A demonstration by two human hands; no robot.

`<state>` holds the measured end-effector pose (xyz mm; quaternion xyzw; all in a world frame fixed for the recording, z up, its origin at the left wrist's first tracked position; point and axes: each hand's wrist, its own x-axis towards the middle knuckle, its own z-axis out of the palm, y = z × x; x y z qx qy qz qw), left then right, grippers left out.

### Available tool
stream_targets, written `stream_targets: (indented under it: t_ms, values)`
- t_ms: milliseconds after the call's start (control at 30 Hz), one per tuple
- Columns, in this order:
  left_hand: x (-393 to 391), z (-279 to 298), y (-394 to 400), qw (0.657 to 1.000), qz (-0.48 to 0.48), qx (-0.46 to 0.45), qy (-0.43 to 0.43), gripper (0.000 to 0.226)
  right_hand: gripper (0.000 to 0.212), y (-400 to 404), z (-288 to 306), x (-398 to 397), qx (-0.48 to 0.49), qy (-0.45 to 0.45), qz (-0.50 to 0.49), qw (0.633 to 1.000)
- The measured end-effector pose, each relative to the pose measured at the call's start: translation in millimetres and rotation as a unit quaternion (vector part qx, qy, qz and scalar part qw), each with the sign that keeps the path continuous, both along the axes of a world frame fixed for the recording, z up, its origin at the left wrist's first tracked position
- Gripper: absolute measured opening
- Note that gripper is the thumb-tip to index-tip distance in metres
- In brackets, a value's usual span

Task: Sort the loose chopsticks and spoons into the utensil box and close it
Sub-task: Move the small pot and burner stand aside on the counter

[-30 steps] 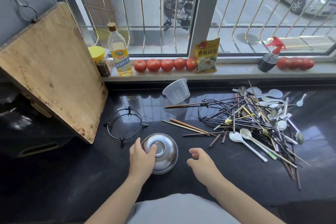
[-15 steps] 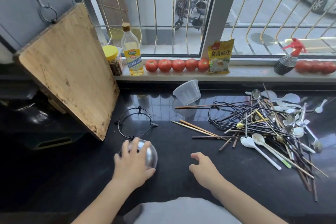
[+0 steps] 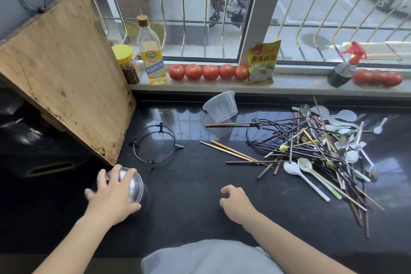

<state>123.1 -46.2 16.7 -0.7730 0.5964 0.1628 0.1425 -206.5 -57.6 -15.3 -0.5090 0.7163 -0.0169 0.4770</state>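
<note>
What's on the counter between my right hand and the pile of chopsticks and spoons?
Nothing: in the head view, only bare black countertop separates the right hand from the pile.

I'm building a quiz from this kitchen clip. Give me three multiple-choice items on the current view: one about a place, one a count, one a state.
1. Where does the clear plastic cup lie?
A. on the windowsill
B. on the black counter behind the chopsticks
C. in the right hand

2. How many tomatoes stand in the row between the oil bottle and the yellow packet?
A. three
B. five
C. seven

3. What is the left hand doing?
A. gripping the steel bowl
B. resting flat on the cutting board
C. pinching a spoon

Answers: 1 B, the cup lies tipped on the counter below the sill. 2 B, five tomatoes show side by side. 3 A, its fingers curl over the steel bowl, while the right hand holds nothing.
</note>
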Motion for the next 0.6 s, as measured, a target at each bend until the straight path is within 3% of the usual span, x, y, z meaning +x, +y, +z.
stream_targets:
  t_ms: [167, 233, 333, 467, 600]
  values:
    - [-13.3, 5.9, -7.8, 0.997, -0.033, 0.024, -0.059, 0.102, 0.036, -12.9, -1.7, -24.9, -0.042, 0.020, -0.004, 0.999]
    - [-38.5, 8.4, -13.0, 0.993, -0.084, -0.043, -0.070, 0.099, 0.037, -24.1, -2.8, -36.4, -0.085, 0.058, 0.016, 0.995]
    - [-98.0, 5.7, -19.0, 0.974, -0.152, -0.167, 0.015, 0.077, 0.047, -47.1, -7.2, -50.8, -0.164, 0.131, 0.093, 0.973]
    - [-166.3, -6.9, -20.1, 0.980, -0.170, -0.021, 0.098, 0.071, 0.068, -69.7, -29.1, -73.6, -0.146, 0.246, 0.273, 0.919]
    - [-161.6, -34.0, -16.5, 0.978, -0.169, 0.082, 0.092, 0.074, 0.074, -61.1, -46.0, -110.1, -0.149, 0.265, 0.362, 0.881]
